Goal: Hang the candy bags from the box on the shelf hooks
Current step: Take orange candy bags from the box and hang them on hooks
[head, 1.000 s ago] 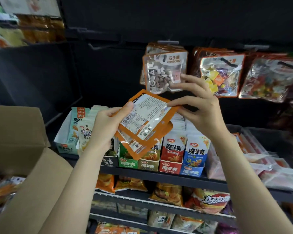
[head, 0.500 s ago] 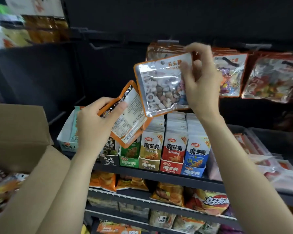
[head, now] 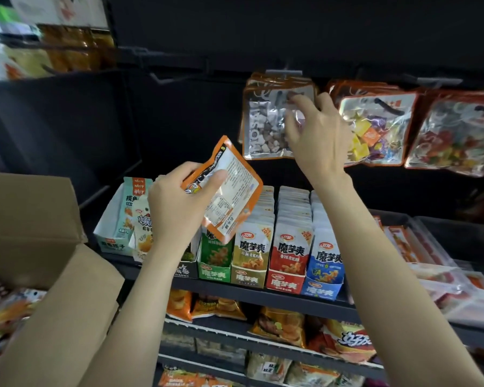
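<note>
My left hand (head: 173, 210) grips an orange-edged candy bag (head: 229, 191) with its printed back toward me, tilted, in front of the middle shelf. A clear-fronted stone-candy bag (head: 263, 127) hangs at the front of a stack on a shelf hook (head: 284, 72). Raised to that bag's upper right part, my right hand (head: 319, 135) has loosely spread fingers, and the fingertips touch the bag near its top. The open cardboard box (head: 31, 219) stands at the lower left, with coloured bags blurred inside it.
Two more stacks of candy bags (head: 375, 127) (head: 456, 135) hang to the right. A bare hook (head: 162, 76) sticks out to the left. Rows of snack packs (head: 288, 247) fill the shelf below the hooks, and lower shelves hold more packets.
My right hand lifted one bag away from the left hand's bags and up to the hook, where it now hangs. The left hand lowered slightly with the remaining bag.
</note>
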Demonstrator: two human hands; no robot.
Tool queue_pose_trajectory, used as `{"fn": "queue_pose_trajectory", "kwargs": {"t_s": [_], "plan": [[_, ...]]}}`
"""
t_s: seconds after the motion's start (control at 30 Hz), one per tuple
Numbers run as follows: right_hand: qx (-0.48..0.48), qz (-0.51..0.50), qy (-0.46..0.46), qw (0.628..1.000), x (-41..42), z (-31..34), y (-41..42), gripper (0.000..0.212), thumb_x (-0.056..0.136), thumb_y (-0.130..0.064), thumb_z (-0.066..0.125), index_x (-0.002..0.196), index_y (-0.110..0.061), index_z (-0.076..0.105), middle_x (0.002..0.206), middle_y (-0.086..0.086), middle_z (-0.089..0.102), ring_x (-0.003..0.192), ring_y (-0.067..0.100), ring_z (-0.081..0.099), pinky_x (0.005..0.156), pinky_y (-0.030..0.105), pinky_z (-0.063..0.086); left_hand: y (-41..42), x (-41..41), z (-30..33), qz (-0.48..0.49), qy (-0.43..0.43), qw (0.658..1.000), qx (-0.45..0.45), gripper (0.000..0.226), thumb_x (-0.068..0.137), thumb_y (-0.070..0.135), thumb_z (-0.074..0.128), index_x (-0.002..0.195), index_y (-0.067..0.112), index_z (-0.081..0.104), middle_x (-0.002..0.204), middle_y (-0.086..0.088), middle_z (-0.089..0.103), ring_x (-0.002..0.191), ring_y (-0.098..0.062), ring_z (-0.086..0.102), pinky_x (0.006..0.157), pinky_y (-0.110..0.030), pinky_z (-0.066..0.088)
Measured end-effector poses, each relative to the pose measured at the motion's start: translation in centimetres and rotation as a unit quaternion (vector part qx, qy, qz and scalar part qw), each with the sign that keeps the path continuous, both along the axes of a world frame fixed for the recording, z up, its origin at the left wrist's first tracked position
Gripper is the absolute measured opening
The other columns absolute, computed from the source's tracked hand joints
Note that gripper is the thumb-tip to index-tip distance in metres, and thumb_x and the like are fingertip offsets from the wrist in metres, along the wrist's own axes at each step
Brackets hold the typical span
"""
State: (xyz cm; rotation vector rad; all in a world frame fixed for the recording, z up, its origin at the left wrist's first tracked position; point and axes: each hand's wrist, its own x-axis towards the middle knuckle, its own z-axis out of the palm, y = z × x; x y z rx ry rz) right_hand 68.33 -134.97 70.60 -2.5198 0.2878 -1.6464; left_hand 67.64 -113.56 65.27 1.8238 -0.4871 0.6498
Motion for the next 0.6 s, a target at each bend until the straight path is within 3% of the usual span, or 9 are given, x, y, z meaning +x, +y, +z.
{"fn": "queue_pose_trajectory", "kwargs": {"t_s": [0.07,0.13,0.2,0.27,0.33,0.4,0.43,0.5,0.6], "plan": [[-0.012,-0.036,0.03,0.999,-0.3,-0.5,0.1,0.039,0.092,-0.043,0.054,0.12,-0.017,0.065,0.118,0.019,0.055,0.093,0.034,0.057,0.057,0.033,0.039,0.8,0.1,-0.2,-0.017,0.036,0.999,-0.037,0.012,0.085,0.039,0.069,0.083,0.028,0.066,0.074,0.012,0.069,0.073,-0.006,0.067,0.06,-0.031,0.052],[-0.026,-0.028,0.011,0.999,-1.4,-1.2,0.3,0.041,0.091,-0.041,0.057,0.127,-0.021,0.061,0.132,0.021,0.047,0.109,0.034,0.048,0.076,0.04,0.048,1.5,-0.1,-0.2,-0.065,0.121,0.982,-0.132,0.01,0.086,0.036,0.068,0.084,0.026,0.068,0.08,0.008,0.072,0.079,-0.008,0.07,0.066,-0.033,0.055],[-0.058,0.046,-0.044,0.996,-3.0,-2.2,0.3,0.04,0.09,-0.023,0.062,0.13,-0.023,0.058,0.137,0.019,0.042,0.115,0.03,0.041,0.093,0.035,0.043,1.7,-0.3,-0.1,-0.118,0.207,0.945,-0.222,0.012,0.086,0.032,0.067,0.087,0.021,0.069,0.087,0.003,0.074,0.084,-0.013,0.071,0.07,-0.03,0.056],[-0.078,0.157,-0.055,0.983,-4.5,-3.4,0.5,0.05,0.083,-0.003,0.064,0.128,-0.024,0.056,0.137,0.012,0.038,0.119,0.026,0.038,0.099,0.024,0.036,1.4,-0.4,-0.2,-0.149,0.255,0.921,-0.256,0.014,0.085,0.03,0.067,0.09,0.017,0.07,0.093,-0.002,0.074,0.086,-0.015,0.071,0.069,-0.027,0.057],[-0.09,0.264,-0.018,0.96,-5.5,-4.0,1.1,0.052,0.081,0.0,0.069,0.125,-0.023,0.054,0.139,0.008,0.035,0.127,0.025,0.036,0.104,0.029,0.036,0.9,-0.6,-0.2,-0.184,0.28,0.907,-0.257,0.016,0.085,0.028,0.065,0.092,0.015,0.069,0.088,0.0,0.075,0.081,-0.012,0.072,0.064,-0.023,0.057],[-0.096,0.344,0.006,0.934,-6.1,-3.9,1.4,0.032,0.082,-0.009,0.076,0.112,-0.016,0.065,0.138,0.008,0.044,0.13,0.028,0.038,0.106,0.042,0.038,0.6,-0.5,-0.3,-0.221,0.295,0.899,-0.237,0.025,0.082,0.031,0.064,0.097,0.011,0.069,0.087,0.0,0.075,0.082,-0.014,0.072,0.063,-0.023,0.056],[-0.092,0.371,0.017,0.924,-6.4,-3.4,1.5,0.019,0.082,-0.013,0.076,0.1,-0.012,0.071,0.134,0.008,0.05,0.129,0.028,0.041,0.107,0.043,0.036,0.5,-0.4,-0.2,-0.237,0.301,0.898,-0.218,0.033,0.082,0.034,0.064,0.103,0.008,0.068,0.091,-0.002,0.075,0.084,-0.017,0.071,0.065,-0.025,0.056],[-0.031,0.419,0.054,0.906,-7.2,-2.2,1.6,0.008,0.084,-0.015,0.072,0.087,-0.008,0.071,0.122,0.006,0.061,0.124,0.022,0.05,0.107,0.033,0.037,0.2,-0.1,0.0,-0.241,0.302,0.906,-0.174,0.053,0.083,0.046,0.059,0.119,0.008,0.062,0.106,-0.005,0.071,0.091,-0.02,0.069,0.072,-0.032,0.058],[0.151,0.433,0.096,0.884,-8.2,-0.5,1.9,0.007,0.09,-0.011,0.066,0.09,-0.008,0.06,0.093,0.002,0.07,0.09,0.011,0.069,0.08,0.021,0.053,-0.1,-0.3,1.0,-0.203,0.25,0.934,-0.152,0.07,0.084,0.07,0.035,0.129,0.02,0.054,0.126,-0.001,0.061,0.111,-0.017,0.062,0.101,-0.046,0.046]]}}
